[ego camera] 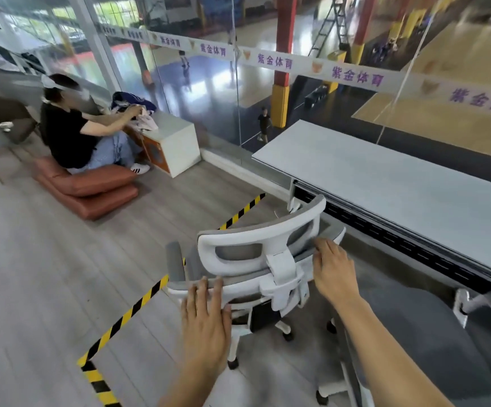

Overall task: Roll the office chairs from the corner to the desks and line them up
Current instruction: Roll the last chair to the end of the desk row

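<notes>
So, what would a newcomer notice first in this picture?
First the white chair at centre, facing the long desk, with the left hand and right hand on its back. Then the yellow-black tape on the floor, and a person sitting on cushions at left.

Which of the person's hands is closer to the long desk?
The right. The right hand rests on the chair's backrest on the side facing the long desk. The left hand lies on the backrest's far edge, over the striped floor tape.

head view | high, facing forward-down | close over chair [267,259]
</notes>
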The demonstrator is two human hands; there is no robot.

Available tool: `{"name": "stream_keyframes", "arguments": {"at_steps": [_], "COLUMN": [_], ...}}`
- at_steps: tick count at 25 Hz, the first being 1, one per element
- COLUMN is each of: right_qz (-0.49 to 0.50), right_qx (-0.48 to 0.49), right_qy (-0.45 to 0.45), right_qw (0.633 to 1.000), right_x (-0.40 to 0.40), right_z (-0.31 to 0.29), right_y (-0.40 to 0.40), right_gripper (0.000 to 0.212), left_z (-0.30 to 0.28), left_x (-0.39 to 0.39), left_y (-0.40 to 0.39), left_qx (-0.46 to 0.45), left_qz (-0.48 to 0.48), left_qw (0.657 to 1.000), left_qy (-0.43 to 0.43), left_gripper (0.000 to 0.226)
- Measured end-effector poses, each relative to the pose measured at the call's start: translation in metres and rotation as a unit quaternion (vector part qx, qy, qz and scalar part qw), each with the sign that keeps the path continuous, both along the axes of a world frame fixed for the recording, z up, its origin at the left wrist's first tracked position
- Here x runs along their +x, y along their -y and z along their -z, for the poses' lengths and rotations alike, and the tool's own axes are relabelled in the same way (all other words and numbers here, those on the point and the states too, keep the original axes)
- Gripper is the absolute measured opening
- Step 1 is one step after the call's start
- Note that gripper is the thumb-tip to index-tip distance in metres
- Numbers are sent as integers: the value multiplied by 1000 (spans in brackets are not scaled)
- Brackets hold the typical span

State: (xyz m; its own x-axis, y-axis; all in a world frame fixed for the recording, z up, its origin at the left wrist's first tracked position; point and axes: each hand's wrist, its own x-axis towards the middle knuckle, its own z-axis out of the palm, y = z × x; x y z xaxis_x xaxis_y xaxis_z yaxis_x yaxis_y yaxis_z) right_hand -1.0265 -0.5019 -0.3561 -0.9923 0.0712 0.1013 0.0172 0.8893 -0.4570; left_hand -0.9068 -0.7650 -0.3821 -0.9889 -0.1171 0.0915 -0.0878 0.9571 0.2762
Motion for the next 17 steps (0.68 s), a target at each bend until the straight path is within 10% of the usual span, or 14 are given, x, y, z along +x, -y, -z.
{"name": "stream_keyframes", "arguments": {"at_steps": [17], "right_qz": [113], "right_qx": [-6], "right_qy": [-66], "right_qw": [991], "right_x": [38], "right_z": [34], "right_y": [132], "right_gripper": [38], "left_z": [13], "left_x": [-153], "left_y": [219], "left_qx": [-14], "left_qz": [185], "left_qw": [982], "left_qy": [-24], "left_gripper": [73]}}
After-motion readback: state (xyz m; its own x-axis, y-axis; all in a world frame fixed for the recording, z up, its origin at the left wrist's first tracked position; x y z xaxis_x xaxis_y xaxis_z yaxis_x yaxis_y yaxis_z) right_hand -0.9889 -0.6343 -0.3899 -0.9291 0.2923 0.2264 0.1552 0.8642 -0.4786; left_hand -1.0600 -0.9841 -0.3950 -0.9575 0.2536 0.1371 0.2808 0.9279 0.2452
